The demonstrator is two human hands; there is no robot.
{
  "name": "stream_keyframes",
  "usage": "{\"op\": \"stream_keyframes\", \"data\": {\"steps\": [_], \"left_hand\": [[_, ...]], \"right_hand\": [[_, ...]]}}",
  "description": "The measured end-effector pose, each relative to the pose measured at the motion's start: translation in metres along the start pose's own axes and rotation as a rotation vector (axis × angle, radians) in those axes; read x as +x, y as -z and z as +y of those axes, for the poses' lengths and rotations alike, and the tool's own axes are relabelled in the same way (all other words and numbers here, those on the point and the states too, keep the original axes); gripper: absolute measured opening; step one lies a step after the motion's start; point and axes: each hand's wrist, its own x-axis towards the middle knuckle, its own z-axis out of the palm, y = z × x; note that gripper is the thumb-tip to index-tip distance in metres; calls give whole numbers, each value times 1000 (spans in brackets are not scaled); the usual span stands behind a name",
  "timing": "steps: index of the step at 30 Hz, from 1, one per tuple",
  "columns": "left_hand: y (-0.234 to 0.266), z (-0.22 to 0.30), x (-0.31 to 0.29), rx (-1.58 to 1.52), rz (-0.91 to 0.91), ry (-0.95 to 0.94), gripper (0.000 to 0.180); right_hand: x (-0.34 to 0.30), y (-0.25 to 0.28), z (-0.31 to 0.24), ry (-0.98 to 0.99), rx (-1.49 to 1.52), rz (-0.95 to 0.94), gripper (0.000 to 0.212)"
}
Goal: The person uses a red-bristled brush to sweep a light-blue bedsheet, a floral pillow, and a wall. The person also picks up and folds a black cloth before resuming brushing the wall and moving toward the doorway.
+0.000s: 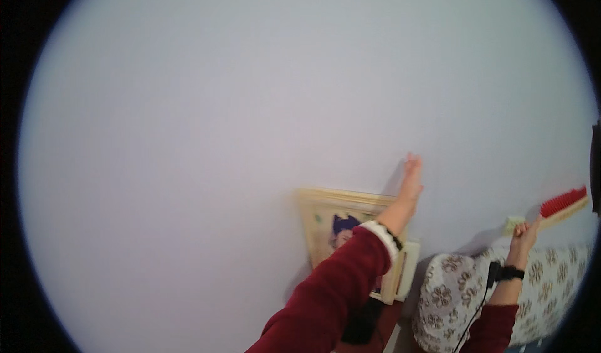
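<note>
My left hand reaches up and to the right with its fingers stretched out and nothing in it. It is at or close to the pale wall; I cannot tell whether it touches. Below it, a cream picture frame leans at a tilt, partly hidden by my forearm in a dark red sleeve. At the far right, my right hand is closed round the handle of a bed brush with red bristles and a light wooden back. The bristles face up and left, towards the wall.
A padded headboard or cushion in white fabric with brown flowers stands under my right arm. Behind that hand is a pale socket plate. A red surface with a black object lies below the frame. A dark cable hangs near my right wrist.
</note>
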Motion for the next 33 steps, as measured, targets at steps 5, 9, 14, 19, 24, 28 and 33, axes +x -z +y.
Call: {"op": "stream_keyframes", "data": {"steps": [5, 9, 14, 19, 24, 28, 33], "left_hand": [[37, 57, 14, 52, 26, -24, 86], [81, 76, 4, 304, 127, -141, 84], [161, 116, -36, 1049, 398, -314, 74], [253, 197, -139, 1563, 742, -608, 60], [316, 287, -252, 1776, 1023, -686, 60], [340, 335, -332, 1804, 1107, -741, 60], [345, 346, -386, 1595, 1019, -848, 59]], "right_hand": [[-70, -90, 81, 141, -316, -93, 38], [-122, -141, 141, 193, -509, -267, 28], [-188, -197, 192, 352, -703, -600, 24], [-328, -269, 196, 66, -809, -1032, 27], [-500, -340, 159, -507, -286, -1453, 36], [-602, -382, 143, -615, 59, -1671, 58], [-665, -407, 159, -704, 95, -1732, 60]]}}
